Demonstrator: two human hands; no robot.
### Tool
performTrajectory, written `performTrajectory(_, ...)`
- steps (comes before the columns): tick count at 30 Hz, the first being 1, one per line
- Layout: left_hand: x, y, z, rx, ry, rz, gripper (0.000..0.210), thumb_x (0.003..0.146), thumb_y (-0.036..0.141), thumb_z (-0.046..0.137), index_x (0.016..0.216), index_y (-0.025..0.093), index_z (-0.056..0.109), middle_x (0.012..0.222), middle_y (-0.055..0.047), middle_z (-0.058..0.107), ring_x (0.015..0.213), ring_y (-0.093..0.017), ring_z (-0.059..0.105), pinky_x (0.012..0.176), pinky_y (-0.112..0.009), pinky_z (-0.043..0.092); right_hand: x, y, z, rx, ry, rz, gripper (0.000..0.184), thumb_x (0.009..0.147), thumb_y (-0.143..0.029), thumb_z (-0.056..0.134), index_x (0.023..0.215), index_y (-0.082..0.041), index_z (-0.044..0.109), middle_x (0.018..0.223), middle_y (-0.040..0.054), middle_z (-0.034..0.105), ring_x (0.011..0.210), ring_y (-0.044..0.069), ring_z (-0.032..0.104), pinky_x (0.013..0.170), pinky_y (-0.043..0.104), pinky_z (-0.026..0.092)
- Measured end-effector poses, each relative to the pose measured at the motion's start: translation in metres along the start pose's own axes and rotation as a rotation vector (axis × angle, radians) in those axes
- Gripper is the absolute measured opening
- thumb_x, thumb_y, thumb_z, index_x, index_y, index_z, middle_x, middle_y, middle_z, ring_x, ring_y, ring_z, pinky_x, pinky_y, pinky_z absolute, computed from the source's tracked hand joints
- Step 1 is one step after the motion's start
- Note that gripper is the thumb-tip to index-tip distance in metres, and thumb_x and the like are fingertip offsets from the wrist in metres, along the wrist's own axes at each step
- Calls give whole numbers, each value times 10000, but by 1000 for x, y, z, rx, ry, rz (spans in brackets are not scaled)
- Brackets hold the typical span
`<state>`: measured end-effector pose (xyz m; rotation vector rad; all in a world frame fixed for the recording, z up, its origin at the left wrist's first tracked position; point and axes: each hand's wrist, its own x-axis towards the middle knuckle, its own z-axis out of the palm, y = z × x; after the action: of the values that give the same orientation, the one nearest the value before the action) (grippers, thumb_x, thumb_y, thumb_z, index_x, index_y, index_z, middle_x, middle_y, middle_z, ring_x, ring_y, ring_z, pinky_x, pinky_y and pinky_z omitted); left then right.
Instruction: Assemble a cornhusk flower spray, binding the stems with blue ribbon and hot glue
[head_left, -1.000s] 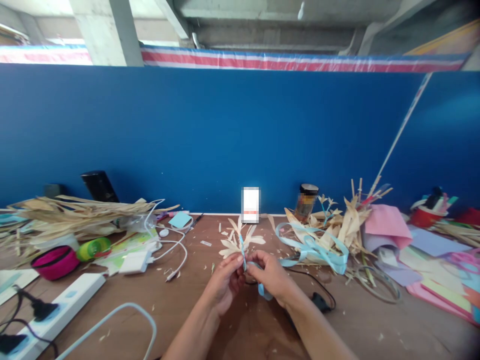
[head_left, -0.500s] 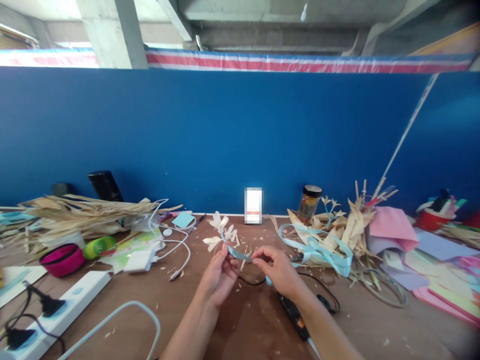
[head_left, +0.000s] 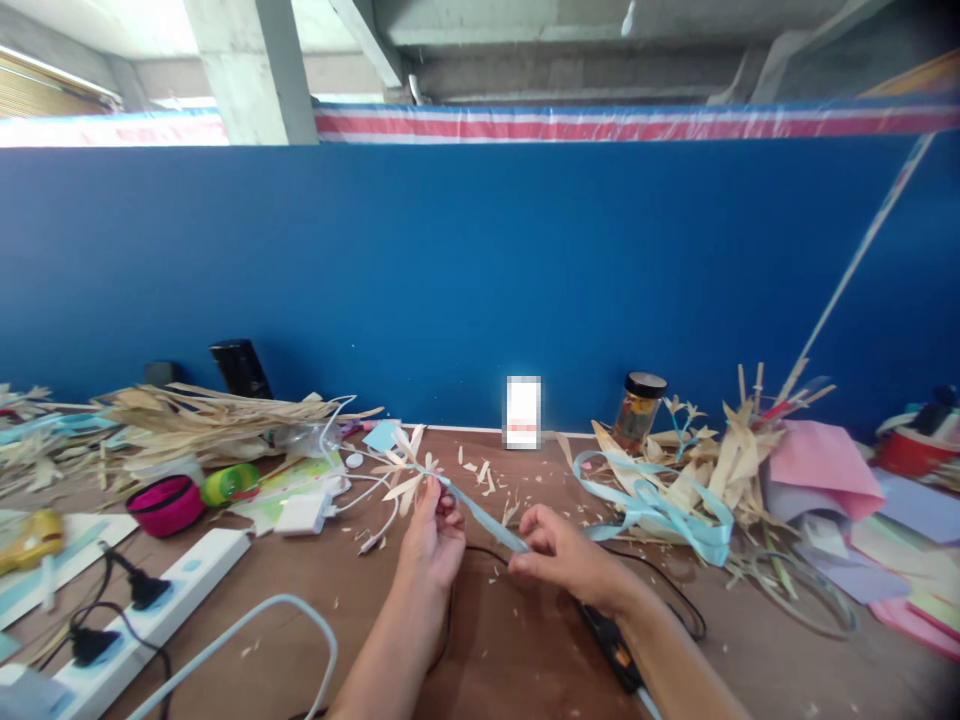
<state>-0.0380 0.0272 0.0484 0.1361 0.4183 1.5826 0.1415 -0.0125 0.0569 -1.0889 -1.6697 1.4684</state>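
Note:
My left hand [head_left: 436,530] pinches the stem of a handmade flower [head_left: 409,470] with pale, dry petals that look like corn husk. From the pinch a light blue ribbon [head_left: 487,520] runs taut, down and to the right, to my right hand [head_left: 562,555], whose thumb and fingers close on it. More of the blue ribbon [head_left: 645,510] lies in loose loops on the table to the right. Below my right forearm sits a black tool with a cord [head_left: 611,640], partly hidden by the arm.
Left are a white power strip [head_left: 157,620], a white charger [head_left: 300,513], a magenta round case [head_left: 165,503], a green tape roll [head_left: 231,484] and a husk pile [head_left: 225,425]. A jar [head_left: 639,410], husks [head_left: 735,460] and pink paper [head_left: 825,470] stand right. A blue partition [head_left: 480,270] rises behind.
My hands have moved apart, and a longer stretch of ribbon shows between them. The flower has tilted to the left. The view has turned slightly left.

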Motion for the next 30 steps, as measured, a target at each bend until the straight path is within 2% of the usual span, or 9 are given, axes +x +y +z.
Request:
performTrajectory(4, 5, 8, -1, -17, 84, 42, 82, 806, 117, 519, 773, 164, 578, 567, 57, 534, 400, -11, 466, 316, -91, 318, -3, -7, -6, -102, -14, -11, 134, 773, -289, 527, 795, -181, 450, 713, 20, 663, 638, 122, 576, 598, 224, 402)
performTrajectory(7, 6, 9, -1, -30, 142, 55, 89, 810, 117, 514, 770, 167, 575, 550, 59, 531, 397, -12, 470, 329, -94, 329, -2, -6, -6, -157, -62, -6, 151, 787, -308, 492, 760, -164, 529, 706, 32, 657, 653, 136, 586, 619, 241, 427)
performTrajectory(11, 5, 5, 0, -4, 160, 42, 85, 811, 125, 514, 787, 168, 583, 549, 56, 543, 387, -13, 468, 327, -96, 326, -3, -7, 0, -333, -37, -16, 179, 785, -285, 484, 699, -158, 577, 658, 16, 643, 611, 127, 558, 589, 226, 396)
performTrajectory(16, 3, 0, 1, 80, 166, 58, 50, 783, 135, 555, 786, 155, 600, 530, 46, 540, 386, -26, 465, 340, -107, 352, -14, -24, -1, -110, -266, -17, 152, 774, -292, 528, 739, -149, 565, 634, -3, 605, 594, 99, 527, 581, 201, 377)
performTrajectory(18, 2, -1, 0, 89, 151, 32, 52, 781, 140, 557, 792, 147, 607, 539, 42, 542, 377, -20, 452, 328, -104, 338, -17, -29, -9, 18, -169, -30, 180, 773, -323, 541, 726, -149, 535, 587, -24, 549, 537, 73, 471, 526, 177, 339)
performTrajectory(21, 1, -3, -1, 144, 132, -1, 36, 761, 134, 577, 774, 141, 610, 556, 40, 544, 391, -19, 462, 336, -102, 345, -17, -30, -25, 230, 137, -76, 217, 774, -371, 535, 719, -169, 480, 529, -63, 429, 461, 48, 349, 434, 161, 237)
performTrajectory(24, -3, -7, -1, 250, 72, 3, 56, 695, 139, 650, 735, 137, 611, 580, 37, 550, 442, -28, 494, 365, -101, 372, -11, -26, -37, 377, 379, -129, 210, 747, -382, 547, 736, -194, 454, 537, -68, 389, 463, 60, 332, 416, 172, 224)
performTrajectory(28, -9, -14, -1, 407, -1, -15, 166, 618, 183, 722, 744, 131, 628, 611, 23, 568, 523, -48, 533, 447, -118, 433, -1, -14, -45, 368, 631, -119, 189, 705, -380, 536, 736, -211, 457, 534, -61, 390, 450, 82, 348, 390, 193, 223)
performTrajectory(30, -11, -16, -1, 482, -25, -19, 199, 601, 211, 734, 751, 127, 635, 617, 16, 572, 541, -56, 539, 478, -132, 450, 2, -6, -51, 268, 685, -104, 191, 728, -401, 482, 707, -213, 454, 533, -52, 403, 445, 92, 355, 386, 207, 231)
